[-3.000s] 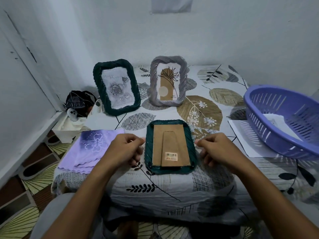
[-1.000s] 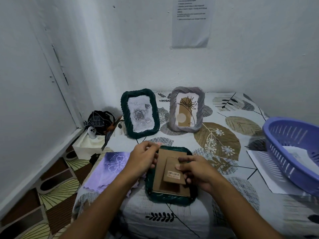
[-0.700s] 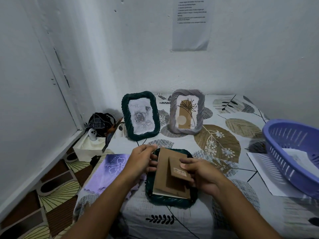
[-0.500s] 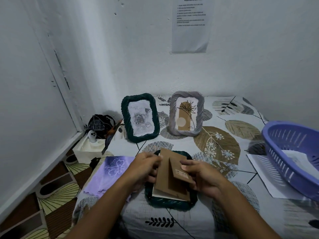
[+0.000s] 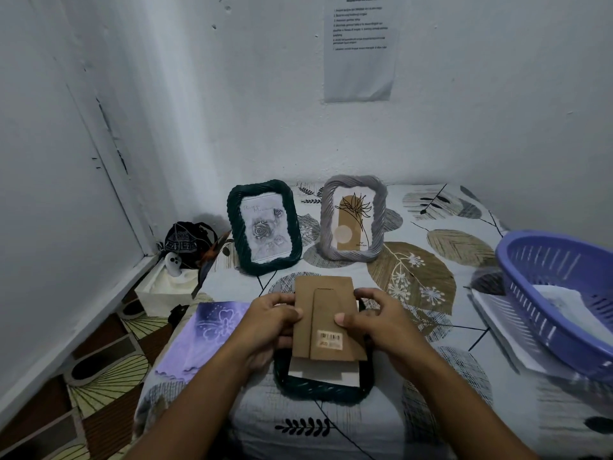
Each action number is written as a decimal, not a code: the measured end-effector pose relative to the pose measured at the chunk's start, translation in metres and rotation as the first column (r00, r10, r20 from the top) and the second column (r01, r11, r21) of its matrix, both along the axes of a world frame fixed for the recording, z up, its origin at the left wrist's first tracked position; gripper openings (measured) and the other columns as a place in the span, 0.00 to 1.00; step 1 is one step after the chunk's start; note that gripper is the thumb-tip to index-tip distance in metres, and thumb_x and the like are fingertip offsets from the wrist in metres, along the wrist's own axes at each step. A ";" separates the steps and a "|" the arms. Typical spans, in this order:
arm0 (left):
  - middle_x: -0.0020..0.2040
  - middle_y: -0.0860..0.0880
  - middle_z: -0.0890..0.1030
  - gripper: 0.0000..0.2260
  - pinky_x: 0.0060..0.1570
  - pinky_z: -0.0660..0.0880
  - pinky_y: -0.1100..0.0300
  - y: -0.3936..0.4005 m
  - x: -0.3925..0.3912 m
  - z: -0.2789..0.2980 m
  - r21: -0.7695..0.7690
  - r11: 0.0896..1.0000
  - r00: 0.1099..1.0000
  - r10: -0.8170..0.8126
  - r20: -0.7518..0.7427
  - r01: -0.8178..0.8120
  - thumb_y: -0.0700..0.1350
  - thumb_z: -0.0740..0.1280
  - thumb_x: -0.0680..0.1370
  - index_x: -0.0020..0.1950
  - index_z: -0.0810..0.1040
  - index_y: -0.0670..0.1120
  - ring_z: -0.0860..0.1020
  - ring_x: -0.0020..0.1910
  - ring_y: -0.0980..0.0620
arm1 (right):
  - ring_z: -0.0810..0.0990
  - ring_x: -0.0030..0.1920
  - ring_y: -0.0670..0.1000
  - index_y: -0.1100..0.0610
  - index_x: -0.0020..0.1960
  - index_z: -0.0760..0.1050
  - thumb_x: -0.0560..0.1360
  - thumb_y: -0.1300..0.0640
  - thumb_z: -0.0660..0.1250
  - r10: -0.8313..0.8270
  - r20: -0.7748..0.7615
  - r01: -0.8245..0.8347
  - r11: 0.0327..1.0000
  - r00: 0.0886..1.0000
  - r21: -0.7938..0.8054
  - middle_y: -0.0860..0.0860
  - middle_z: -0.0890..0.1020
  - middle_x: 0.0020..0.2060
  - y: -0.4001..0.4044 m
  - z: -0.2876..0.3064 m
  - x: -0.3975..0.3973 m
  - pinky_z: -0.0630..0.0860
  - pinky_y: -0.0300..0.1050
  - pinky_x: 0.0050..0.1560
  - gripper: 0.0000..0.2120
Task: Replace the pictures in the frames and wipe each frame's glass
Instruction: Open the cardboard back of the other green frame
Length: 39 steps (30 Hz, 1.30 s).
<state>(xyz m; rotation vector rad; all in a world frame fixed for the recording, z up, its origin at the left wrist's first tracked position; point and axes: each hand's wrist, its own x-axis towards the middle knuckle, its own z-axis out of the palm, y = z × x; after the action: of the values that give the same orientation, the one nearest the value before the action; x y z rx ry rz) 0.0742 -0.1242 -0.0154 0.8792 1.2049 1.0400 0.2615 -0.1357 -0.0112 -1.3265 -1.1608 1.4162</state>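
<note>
1. Three frames are on the patterned table (image 5: pixel 431 410). Two stand upright at the back, near the wall: a dark green frame (image 5: pixel 264 227) with a rose picture and, to its right, a grey frame (image 5: pixel 352 218) with a plant picture. The third, a face-down green frame (image 5: pixel 323 386), lies at the near edge under the hands. Judged rigid in the rim but fragile because of the glass; best held by the rope-textured rim, not the pane
2. One purple basket (image 5: pixel 560 300) sits at the right on white sheets (image 5: pixel 494 330), with paper inside it. Probably the fresh pictures: light and floppy, so lift them by an edge and keep them flat
3. One purple cloth (image 5: pixel 205 336) lies flat just left of the face-down frame, untouched. Soft and light; likely meant for wiping the glass
4. Brown backing board (image 5: pixel 326 318), with its fold-out stand and barcode sticker, is raised and tilted above the face-down frame, near end low. Left hand (image 5: pixel 268 322) grips its left edge, thumb on top; right hand (image 5: pixel 374 322) grips the right edge, thumb on the stand flap. Judged thin, light and fairly stiff, though it could crease; edge grips suit it
5. Pale sheet (image 5: pixel 323 371) shows inside the frame below the board, probably the old picture. Glass beneath is hidden; expect it slippery and sharp-edged, so tip it out gently
</note>
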 end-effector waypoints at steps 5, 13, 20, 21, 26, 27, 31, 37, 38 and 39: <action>0.38 0.43 0.83 0.08 0.30 0.79 0.57 0.001 0.008 -0.006 0.131 0.990 0.985 -0.026 -0.168 0.049 0.34 0.64 0.78 0.56 0.76 0.38 0.81 0.33 0.50 | 0.85 0.39 0.58 0.55 0.59 0.71 0.65 0.74 0.72 -0.057 -0.115 0.048 0.996 0.992 -0.079 0.59 0.85 0.40 0.003 -0.004 0.011 0.81 0.53 0.36 0.28; 0.63 0.59 0.73 0.33 0.60 0.68 0.64 -0.005 0.018 -0.011 0.317 0.677 0.480 -0.062 -0.875 0.665 0.66 0.68 0.69 0.70 0.70 0.54 0.70 0.61 0.64 | 0.83 0.43 0.64 0.52 0.65 0.70 0.67 0.74 0.70 -0.185 -0.098 0.174 0.979 0.978 -0.109 0.60 0.78 0.50 -0.004 -0.007 0.071 0.80 0.52 0.34 0.31; 0.78 0.58 0.42 0.51 0.73 0.33 0.52 -0.003 0.040 -0.016 0.002 0.404 0.051 -0.110 -0.993 0.915 0.71 0.69 0.65 0.79 0.46 0.54 0.34 0.75 0.60 | 0.84 0.41 0.62 0.53 0.63 0.71 0.65 0.74 0.72 -0.266 0.053 0.269 0.960 0.963 -0.073 0.61 0.81 0.49 -0.013 -0.018 0.103 0.81 0.52 0.35 0.31; 0.78 0.58 0.41 0.52 0.73 0.33 0.50 -0.002 0.042 -0.018 -0.012 0.396 0.035 -0.111 -0.993 0.918 0.71 0.69 0.65 0.79 0.46 0.54 0.33 0.75 0.60 | 0.84 0.42 0.62 0.53 0.63 0.71 0.65 0.74 0.73 -0.260 0.066 0.264 0.962 0.963 -0.068 0.61 0.81 0.50 -0.013 -0.019 0.104 0.81 0.52 0.36 0.31; 0.78 0.58 0.40 0.54 0.74 0.33 0.47 0.003 0.046 -0.023 -0.067 0.379 -0.037 -0.085 -0.996 0.923 0.72 0.69 0.63 0.79 0.46 0.51 0.32 0.74 0.62 | 0.83 0.41 0.61 0.54 0.62 0.71 0.64 0.75 0.73 -0.213 0.099 0.221 0.972 0.972 -0.074 0.63 0.80 0.53 -0.012 -0.022 0.100 0.80 0.49 0.34 0.31; 0.78 0.58 0.40 0.54 0.74 0.33 0.46 0.003 0.046 -0.024 -0.071 0.378 -0.042 -0.083 -0.996 0.923 0.73 0.68 0.63 0.79 0.46 0.51 0.32 0.73 0.62 | 0.83 0.40 0.60 0.56 0.64 0.71 0.64 0.75 0.73 -0.211 0.113 0.220 0.973 0.971 -0.074 0.63 0.81 0.52 -0.011 -0.022 0.100 0.80 0.49 0.33 0.32; 0.78 0.58 0.40 0.54 0.73 0.31 0.47 0.003 0.046 -0.024 -0.076 0.385 -0.043 -0.093 -0.995 0.920 0.73 0.68 0.63 0.79 0.46 0.51 0.32 0.74 0.62 | 0.82 0.34 0.54 0.58 0.68 0.69 0.64 0.74 0.74 -0.204 0.222 0.220 0.974 0.954 -0.050 0.56 0.81 0.38 -0.014 -0.022 0.100 0.76 0.41 0.27 0.35; 0.77 0.59 0.40 0.54 0.73 0.31 0.46 0.003 0.046 -0.024 -0.086 0.395 -0.045 -0.114 -0.993 0.915 0.74 0.66 0.62 0.79 0.45 0.52 0.31 0.73 0.63 | 0.82 0.43 0.54 0.54 0.71 0.67 0.63 0.61 0.79 -0.147 0.474 0.167 0.986 0.868 0.000 0.56 0.82 0.47 -0.012 -0.025 0.102 0.78 0.46 0.42 0.40; 0.77 0.60 0.40 0.55 0.73 0.31 0.46 0.003 0.046 -0.024 -0.087 0.398 -0.044 -0.116 -0.992 0.913 0.74 0.66 0.62 0.79 0.45 0.53 0.31 0.73 0.63 | 0.82 0.44 0.53 0.54 0.71 0.67 0.63 0.60 0.79 -0.138 0.505 0.155 0.988 0.852 0.009 0.55 0.82 0.48 -0.012 -0.025 0.102 0.77 0.44 0.41 0.40; 0.77 0.60 0.40 0.55 0.73 0.31 0.46 0.003 0.046 -0.024 -0.087 0.400 -0.042 -0.119 -0.992 0.912 0.74 0.65 0.61 0.79 0.45 0.53 0.31 0.73 0.63 | 0.81 0.44 0.51 0.55 0.71 0.67 0.64 0.58 0.79 -0.131 0.536 0.143 0.990 0.834 0.020 0.54 0.81 0.48 -0.011 -0.024 0.102 0.75 0.41 0.39 0.39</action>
<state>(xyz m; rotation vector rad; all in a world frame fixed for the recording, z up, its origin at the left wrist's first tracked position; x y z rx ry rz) 0.1206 -0.1208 -0.0392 2.6898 1.0301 -0.1004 0.3635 -0.1466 -0.0356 -1.8560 -1.3705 0.9724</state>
